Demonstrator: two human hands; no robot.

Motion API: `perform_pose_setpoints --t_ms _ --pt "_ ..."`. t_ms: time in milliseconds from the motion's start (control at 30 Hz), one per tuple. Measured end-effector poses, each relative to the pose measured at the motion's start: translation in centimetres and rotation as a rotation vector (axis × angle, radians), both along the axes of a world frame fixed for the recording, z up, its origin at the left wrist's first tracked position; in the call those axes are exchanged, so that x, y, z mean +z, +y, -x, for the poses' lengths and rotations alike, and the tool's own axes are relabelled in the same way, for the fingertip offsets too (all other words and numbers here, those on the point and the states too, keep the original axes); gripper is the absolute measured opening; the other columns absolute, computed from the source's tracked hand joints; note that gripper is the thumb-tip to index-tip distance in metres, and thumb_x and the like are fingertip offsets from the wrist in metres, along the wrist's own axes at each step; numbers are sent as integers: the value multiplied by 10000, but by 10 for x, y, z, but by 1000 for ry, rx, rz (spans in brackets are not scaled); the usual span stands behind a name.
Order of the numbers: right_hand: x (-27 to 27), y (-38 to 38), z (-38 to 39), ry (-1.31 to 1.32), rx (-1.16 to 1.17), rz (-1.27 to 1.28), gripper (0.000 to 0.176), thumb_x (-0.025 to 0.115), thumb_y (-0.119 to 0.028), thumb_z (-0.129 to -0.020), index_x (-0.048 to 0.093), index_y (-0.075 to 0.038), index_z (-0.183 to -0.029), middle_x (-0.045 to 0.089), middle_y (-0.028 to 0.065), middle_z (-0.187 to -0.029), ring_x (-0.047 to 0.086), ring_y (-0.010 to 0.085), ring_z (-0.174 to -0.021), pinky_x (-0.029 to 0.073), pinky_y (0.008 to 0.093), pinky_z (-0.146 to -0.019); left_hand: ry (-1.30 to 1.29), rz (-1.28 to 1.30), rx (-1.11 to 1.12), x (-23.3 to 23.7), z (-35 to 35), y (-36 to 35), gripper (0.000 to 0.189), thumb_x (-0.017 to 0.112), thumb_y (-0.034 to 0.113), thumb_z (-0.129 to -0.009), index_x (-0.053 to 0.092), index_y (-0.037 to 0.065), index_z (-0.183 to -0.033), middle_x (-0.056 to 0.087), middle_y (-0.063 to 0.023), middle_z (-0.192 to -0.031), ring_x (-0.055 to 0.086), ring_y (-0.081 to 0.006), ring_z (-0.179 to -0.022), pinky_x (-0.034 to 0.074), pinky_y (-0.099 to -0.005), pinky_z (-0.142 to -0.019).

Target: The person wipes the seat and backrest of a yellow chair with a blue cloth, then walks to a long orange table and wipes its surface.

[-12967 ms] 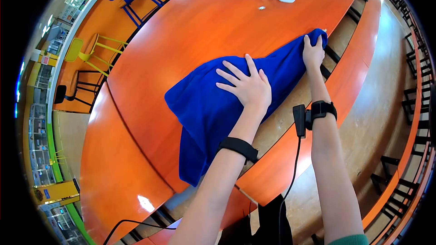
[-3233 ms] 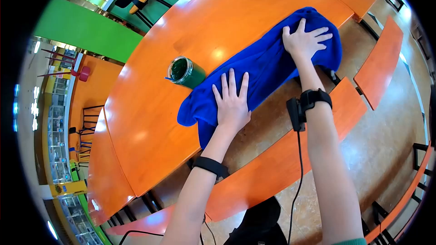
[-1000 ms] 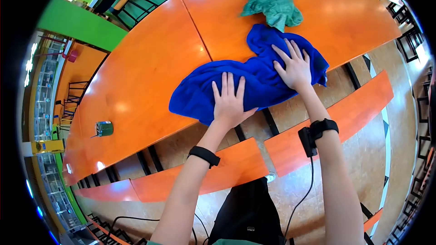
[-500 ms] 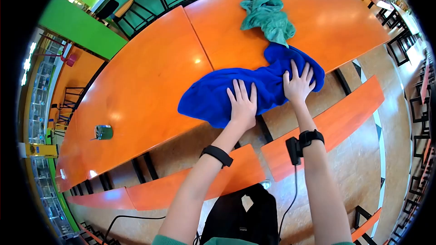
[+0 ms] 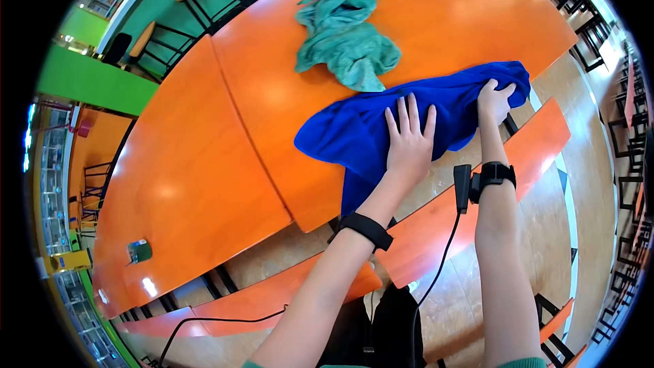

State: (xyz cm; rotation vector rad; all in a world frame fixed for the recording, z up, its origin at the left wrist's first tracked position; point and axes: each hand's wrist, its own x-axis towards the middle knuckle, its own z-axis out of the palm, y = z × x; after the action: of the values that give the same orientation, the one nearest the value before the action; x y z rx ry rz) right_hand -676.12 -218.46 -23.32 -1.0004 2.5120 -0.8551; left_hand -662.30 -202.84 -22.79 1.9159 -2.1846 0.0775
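A rumpled blue cloth (image 5: 334, 129) lies along the near edge of the orange table (image 5: 184, 157), one corner hanging down over the edge. My left hand (image 5: 411, 143) rests flat on its middle with the fingers spread. At the cloth's right end, my right hand (image 5: 496, 103) has its fingers curled into the fabric and grips it. Just beyond, a crumpled green cloth (image 5: 347, 37) lies on the table, its lower tip close to the blue fabric.
A small green container (image 5: 140, 251) stands on the table at the left. Orange benches (image 5: 470, 218) run along the near side. Black cables hang near my wrists, which wear black bands (image 5: 368, 230). Stools (image 5: 146, 39) stand beyond the table.
My right hand has gone from lying spread on the blue cloth to gripping its right end, stretched further right. My left hand has shifted right. The view has turned, moving the green cloth leftward.
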Motion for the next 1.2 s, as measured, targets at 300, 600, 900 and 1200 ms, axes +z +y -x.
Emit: perform_pose_setpoints --t_ms 300,600,900,1200 --pt "-7 -93 88 74 75 46 763 479 -534 -765 279 -145 -1390 522 262 -1194 514 399 -1102 414 450 -923 -24 -71 23 7 62 -71 770 603 191 -723 255 50 -1395 218 -296 -1407 193 -429 -1320 106 -581 -1053" --pt "-12 -155 154 1 102 83 825 520 -582 -735 281 -120 -1376 501 270 -1218 499 409 -1122 392 444 -951 -61 -143 28 9 122 -134 1033 774 304 -586 192 67 -1407 185 -301 -1398 182 -439 -1307 151 -577 -1044" --pt "-21 -208 212 -90 151 207 841 561 -558 -701 274 -143 -1374 453 352 -1159 514 421 -1069 440 429 -891 -107 -131 74 1 181 -190 1043 770 298 -581 176 80 -1409 168 -298 -1403 166 -432 -1317 157 -574 -1048" --pt "-32 -269 259 -58 147 144 841 522 -635 -700 304 -206 -1389 409 356 -1237 482 408 -1130 434 420 -907 -111 -105 91 -4 220 -231 1054 776 306 -573 176 90 -1412 175 -298 -1404 168 -425 -1320 174 -574 -1044"
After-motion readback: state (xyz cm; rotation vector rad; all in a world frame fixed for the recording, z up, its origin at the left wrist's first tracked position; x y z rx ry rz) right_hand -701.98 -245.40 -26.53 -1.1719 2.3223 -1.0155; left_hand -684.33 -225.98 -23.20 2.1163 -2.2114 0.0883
